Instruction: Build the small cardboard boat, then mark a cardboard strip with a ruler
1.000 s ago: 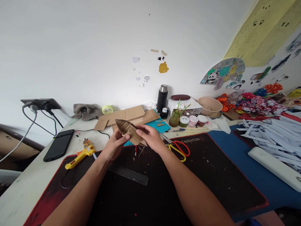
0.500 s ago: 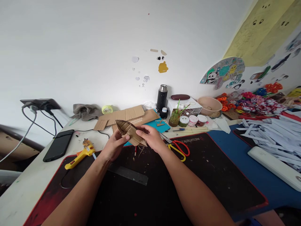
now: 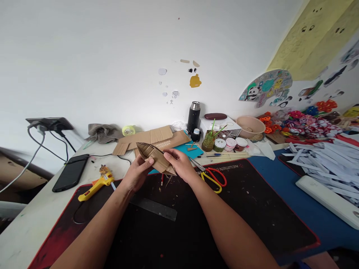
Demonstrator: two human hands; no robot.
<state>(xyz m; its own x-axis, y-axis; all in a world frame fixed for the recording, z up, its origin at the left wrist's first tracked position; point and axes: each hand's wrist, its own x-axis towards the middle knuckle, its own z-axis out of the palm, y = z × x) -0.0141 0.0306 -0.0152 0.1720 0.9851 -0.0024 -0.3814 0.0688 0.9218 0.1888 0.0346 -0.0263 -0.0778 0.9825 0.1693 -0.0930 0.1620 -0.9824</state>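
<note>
Between both hands I hold a folded piece of brown cardboard (image 3: 159,160) above the black desk mat (image 3: 224,209). It has a pointed left end and a gap between its layers along the upper edge. My left hand (image 3: 139,172) grips its lower left side, thumb on the near face. My right hand (image 3: 179,164) pinches the right side, thumb on top; some fingers of each hand are hidden behind the cardboard. Scissors (image 3: 214,177) with red and yellow handles lie just right of my right hand. A clear ruler (image 3: 155,209) lies on the mat below, near a red pencil (image 3: 162,179).
A yellow hot glue gun (image 3: 97,186) and a phone (image 3: 71,172) lie to the left. Behind my hands are cardboard sheets (image 3: 175,142), a black flask (image 3: 193,117), a brush jar (image 3: 209,141) and paint pots (image 3: 230,144). White paper strips (image 3: 322,160) are piled at the right.
The cardboard has tilted slightly, its upper opening looking narrower, and my right hand has shifted a little on it. The whole view has moved very slightly.
</note>
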